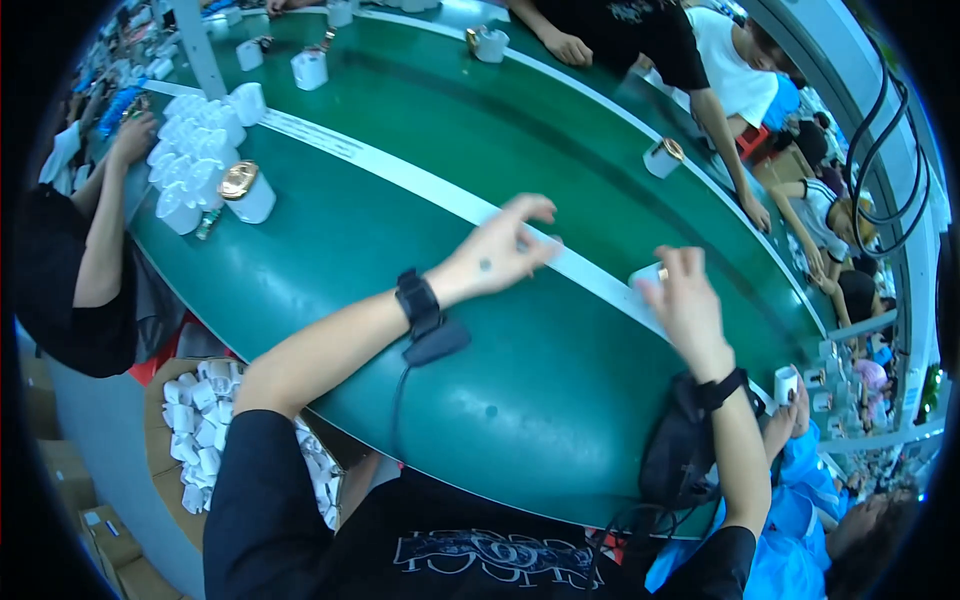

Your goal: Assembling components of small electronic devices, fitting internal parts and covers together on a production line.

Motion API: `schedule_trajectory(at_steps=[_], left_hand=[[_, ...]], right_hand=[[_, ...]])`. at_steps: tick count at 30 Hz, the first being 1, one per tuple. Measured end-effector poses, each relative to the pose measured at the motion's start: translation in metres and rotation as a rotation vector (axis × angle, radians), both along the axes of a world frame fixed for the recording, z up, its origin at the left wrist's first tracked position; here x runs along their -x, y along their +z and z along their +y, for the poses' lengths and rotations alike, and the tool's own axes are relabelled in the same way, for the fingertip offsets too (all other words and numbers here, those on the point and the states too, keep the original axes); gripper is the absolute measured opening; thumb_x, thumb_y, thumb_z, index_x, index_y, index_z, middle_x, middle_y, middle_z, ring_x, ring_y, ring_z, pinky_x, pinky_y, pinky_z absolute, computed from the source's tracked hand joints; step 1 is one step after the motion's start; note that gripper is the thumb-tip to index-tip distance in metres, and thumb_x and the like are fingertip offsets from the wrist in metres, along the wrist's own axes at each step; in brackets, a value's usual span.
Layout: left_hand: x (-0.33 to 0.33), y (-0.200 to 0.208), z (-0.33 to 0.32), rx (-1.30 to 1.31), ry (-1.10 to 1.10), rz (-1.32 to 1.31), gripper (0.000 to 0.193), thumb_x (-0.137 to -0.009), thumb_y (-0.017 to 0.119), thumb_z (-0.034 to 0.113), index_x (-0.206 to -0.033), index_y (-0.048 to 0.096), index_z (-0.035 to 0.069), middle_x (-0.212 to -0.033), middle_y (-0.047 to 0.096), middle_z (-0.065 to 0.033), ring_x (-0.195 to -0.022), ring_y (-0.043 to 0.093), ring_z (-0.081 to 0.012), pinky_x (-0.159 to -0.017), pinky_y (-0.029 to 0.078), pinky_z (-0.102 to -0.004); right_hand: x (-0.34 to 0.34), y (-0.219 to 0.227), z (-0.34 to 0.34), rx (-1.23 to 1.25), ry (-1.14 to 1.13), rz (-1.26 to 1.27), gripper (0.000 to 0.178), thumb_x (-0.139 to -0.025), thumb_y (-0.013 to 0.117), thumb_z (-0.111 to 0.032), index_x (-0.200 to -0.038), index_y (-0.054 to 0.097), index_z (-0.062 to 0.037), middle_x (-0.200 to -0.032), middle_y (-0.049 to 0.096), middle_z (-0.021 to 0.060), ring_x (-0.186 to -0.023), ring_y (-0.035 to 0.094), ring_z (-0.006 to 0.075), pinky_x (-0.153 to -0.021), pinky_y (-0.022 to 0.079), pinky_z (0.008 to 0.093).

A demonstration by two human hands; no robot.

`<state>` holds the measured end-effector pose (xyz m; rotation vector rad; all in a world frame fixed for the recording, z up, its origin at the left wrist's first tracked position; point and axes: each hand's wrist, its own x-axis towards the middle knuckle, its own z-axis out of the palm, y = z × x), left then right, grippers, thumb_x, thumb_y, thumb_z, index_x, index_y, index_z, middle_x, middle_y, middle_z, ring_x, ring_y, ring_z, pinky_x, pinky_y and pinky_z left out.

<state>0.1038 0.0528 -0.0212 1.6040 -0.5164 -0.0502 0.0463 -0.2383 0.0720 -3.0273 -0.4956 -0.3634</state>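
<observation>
My left hand (503, 250) hovers over the white strip along the green belt, fingers apart and loosely bent, with nothing visible in it. A black band with a small dark box (437, 342) is strapped at that wrist. My right hand (688, 308), slightly blurred, has its thumb and fingers around a white cup-shaped plastic housing (646, 276) with a bit of gold colour on it. The fingers partly hide this piece. Nearer the left end stand a white housing with a shiny copper-gold top (240, 182) and a stacked cluster of white housings (196, 150).
More white housings (310, 69) ride on the green conveyor (570, 165). A carton of white parts (205, 430) stands below the table edge at my left. A black pouch with cables (680, 450) lies by my right forearm. Co-workers' arms (725, 150) reach in across the belt.
</observation>
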Motion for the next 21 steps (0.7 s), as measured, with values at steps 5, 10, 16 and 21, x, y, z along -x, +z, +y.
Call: schedule_trajectory(at_steps=[5,10,16,21], left_hand=[[-0.100,-0.019,0.078,-0.045,0.537,-0.100,0.049,-0.098,0.071,0.031,-0.133,0.055,0.001,-0.115,0.066,-0.0121,-0.088,0.068,-0.0161,-0.074,0.057,-0.0312],[-0.104,-0.037,0.129,-0.131,0.509,-0.080,0.037,-0.104,0.065,0.029,-0.133,0.058,0.007,-0.109,0.067,-0.0084,-0.092,0.068,-0.0155,-0.075,0.055,-0.0294],[-0.145,-0.034,0.117,-0.293,0.353,-0.109,0.040,-0.105,0.063,0.030,-0.138,0.058,0.007,-0.119,0.069,-0.0058,-0.100,0.067,-0.0135,-0.075,0.048,-0.0250],[-0.124,-0.034,0.119,-0.369,0.313,-0.095,0.040,-0.106,0.061,0.029,-0.138,0.057,0.005,-0.121,0.070,-0.0067,-0.104,0.066,-0.0134,-0.078,0.048,-0.0249]], right_hand=[[-0.045,-0.035,-0.083,0.014,-0.292,0.086,0.057,-0.094,0.071,-0.030,-0.143,0.051,-0.0069,-0.129,0.053,0.0234,-0.109,0.063,0.0423,-0.092,0.055,0.0490],[-0.029,0.026,-0.011,-0.255,0.045,-0.211,0.065,-0.100,0.066,-0.034,-0.150,0.044,0.0016,-0.145,0.053,0.0269,-0.126,0.058,0.0397,-0.106,0.048,0.0460],[0.086,0.099,0.074,-1.321,1.006,0.499,0.066,-0.107,0.047,-0.045,-0.135,0.054,0.0143,-0.142,0.054,0.0321,-0.120,0.064,0.0343,-0.103,0.051,0.0449],[0.078,0.100,0.101,-1.396,0.980,0.421,0.062,-0.107,0.047,-0.042,-0.137,0.054,0.0121,-0.139,0.056,0.0294,-0.121,0.063,0.0364,-0.099,0.051,0.0437]])
